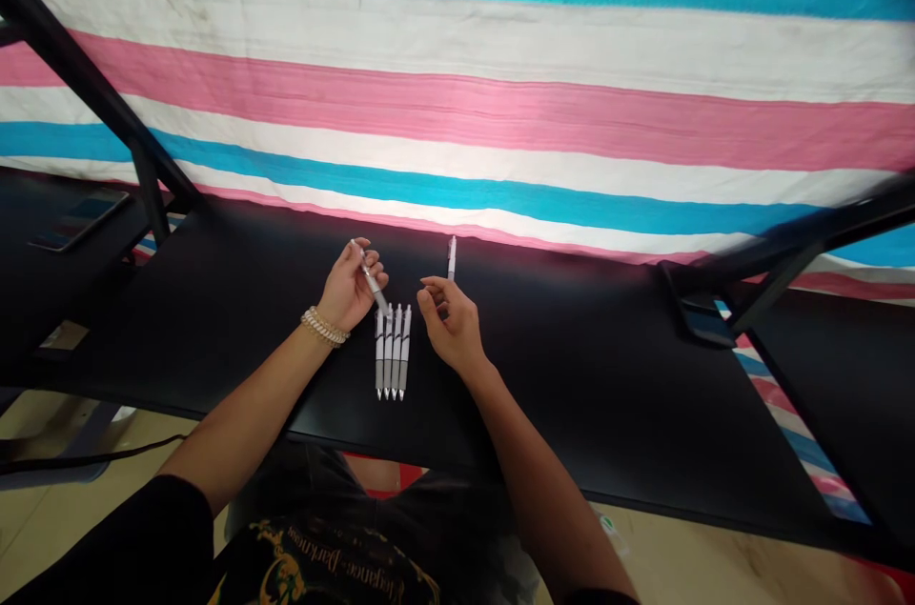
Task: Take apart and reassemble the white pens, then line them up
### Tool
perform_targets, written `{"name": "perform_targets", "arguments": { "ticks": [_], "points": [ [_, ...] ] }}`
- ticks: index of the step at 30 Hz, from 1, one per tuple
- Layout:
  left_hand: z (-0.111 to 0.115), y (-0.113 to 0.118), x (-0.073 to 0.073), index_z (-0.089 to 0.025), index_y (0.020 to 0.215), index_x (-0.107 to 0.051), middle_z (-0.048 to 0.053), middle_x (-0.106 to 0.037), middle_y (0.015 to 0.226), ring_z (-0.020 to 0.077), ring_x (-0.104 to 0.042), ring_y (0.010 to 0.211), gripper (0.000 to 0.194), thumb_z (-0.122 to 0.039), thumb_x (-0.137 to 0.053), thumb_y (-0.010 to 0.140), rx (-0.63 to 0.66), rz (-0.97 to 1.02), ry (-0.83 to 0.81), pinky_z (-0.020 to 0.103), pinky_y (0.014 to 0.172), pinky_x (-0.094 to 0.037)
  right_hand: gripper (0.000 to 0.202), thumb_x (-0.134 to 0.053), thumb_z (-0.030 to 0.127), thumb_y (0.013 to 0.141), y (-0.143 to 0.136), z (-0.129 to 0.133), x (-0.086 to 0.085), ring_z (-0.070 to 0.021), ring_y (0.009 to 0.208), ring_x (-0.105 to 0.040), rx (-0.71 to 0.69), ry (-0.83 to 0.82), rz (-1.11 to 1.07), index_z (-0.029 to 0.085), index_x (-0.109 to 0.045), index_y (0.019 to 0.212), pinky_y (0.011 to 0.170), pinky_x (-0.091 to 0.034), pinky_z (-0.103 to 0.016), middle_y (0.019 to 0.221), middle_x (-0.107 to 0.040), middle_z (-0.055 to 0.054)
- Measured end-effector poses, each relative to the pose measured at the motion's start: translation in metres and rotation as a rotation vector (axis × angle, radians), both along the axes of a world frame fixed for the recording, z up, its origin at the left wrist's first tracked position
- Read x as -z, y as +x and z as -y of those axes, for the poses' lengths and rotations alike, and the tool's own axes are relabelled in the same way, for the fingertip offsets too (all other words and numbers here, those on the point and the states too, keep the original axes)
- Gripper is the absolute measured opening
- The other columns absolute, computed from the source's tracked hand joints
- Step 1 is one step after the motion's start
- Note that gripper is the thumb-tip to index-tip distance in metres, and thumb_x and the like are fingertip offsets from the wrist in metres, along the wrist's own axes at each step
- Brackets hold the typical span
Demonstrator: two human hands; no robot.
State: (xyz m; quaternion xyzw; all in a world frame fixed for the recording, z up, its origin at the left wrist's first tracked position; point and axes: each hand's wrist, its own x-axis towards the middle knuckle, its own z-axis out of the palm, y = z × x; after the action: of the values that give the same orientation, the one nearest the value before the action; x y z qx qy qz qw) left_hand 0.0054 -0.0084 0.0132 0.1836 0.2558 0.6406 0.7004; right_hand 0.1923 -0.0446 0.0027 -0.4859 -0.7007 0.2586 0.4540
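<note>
Between the thumb and fingers of my left hand (pixel 352 283) is a white-and-grey pen (pixel 373 286), slanting with its grey grip end down to the right. Its lower end hangs over the tops of several matching pens (pixel 393 357), which lie side by side on the black table with silver tips towards me. My right hand (pixel 452 324) is to the right of this row, its fingers loosely bent and nothing visible between them. Just beyond its knuckles lies another white pen (pixel 452 254), its lower part hidden behind the hand.
The black table (pixel 572 376) stretches to both sides. Striped blue, white and pink sheeting (pixel 472 110) rises behind its far edge. Black metal frame bars (pixel 107 100) slope at the left and right. A dark flat device (pixel 80 219) lies at the far left.
</note>
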Motion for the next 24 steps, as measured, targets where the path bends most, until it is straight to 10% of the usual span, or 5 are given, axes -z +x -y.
{"name": "perform_targets", "arguments": {
  "ticks": [8, 24],
  "points": [
    [0.004, -0.015, -0.005, -0.018, 0.080, -0.058, -0.009, -0.019, 0.047, 0.0067, -0.015, 0.035, 0.033, -0.040, -0.040, 0.096, 0.136, 0.171, -0.091, 0.022, 0.035, -0.009, 0.023, -0.054, 0.039, 0.097, 0.001, 0.000, 0.001, -0.0153, 0.070, -0.064, 0.030, 0.013, 0.028, 0.020, -0.066, 0.103, 0.061, -0.050, -0.026, 0.085, -0.070, -0.004],
    [0.006, -0.013, -0.006, -0.017, 0.088, -0.064, -0.010, -0.017, 0.044, 0.0068, -0.011, 0.033, 0.046, -0.053, -0.037, 0.096, 0.147, 0.165, -0.101, 0.022, 0.035, -0.007, 0.022, -0.052, 0.038, 0.098, -0.001, 0.001, 0.002, -0.0154, 0.066, -0.062, 0.020, 0.044, 0.094, 0.022, -0.066, 0.100, 0.062, -0.051, -0.028, 0.085, -0.070, -0.004]
  ]
}}
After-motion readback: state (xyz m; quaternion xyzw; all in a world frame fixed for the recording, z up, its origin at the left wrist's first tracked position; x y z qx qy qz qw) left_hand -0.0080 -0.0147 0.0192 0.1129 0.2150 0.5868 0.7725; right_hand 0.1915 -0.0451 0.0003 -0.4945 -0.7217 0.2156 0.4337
